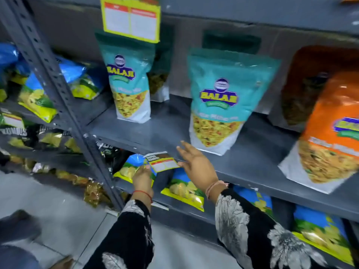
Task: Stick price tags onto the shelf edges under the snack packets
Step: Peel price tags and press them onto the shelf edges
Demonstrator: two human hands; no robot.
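Our two sleeves, black with pale flower prints, fill the bottom of the view and reach up toward a grey metal shelf (242, 162). Our left hand (142, 178) pinches the lower left corner of a price tag (162, 161), a small card with a dark top band and a yellow-bordered panel, and holds it against the shelf's front edge, a little tilted. Our right hand (195, 162) is open with fingers spread, gripping nothing; it hovers just right of the tag, its thumb near the tag's right end. A red thread circles the left wrist, a pale band the right.

On the shelf above the tag stand two teal Balaji snack packets (219, 100), one at the front and one further back to the left, well apart. An orange packet (328, 136) leans at the right. A large yellow tag (131, 18) hangs from the shelf edge above. Below the tag, blue and yellow chip bags (184, 191) lie on the lower shelf.
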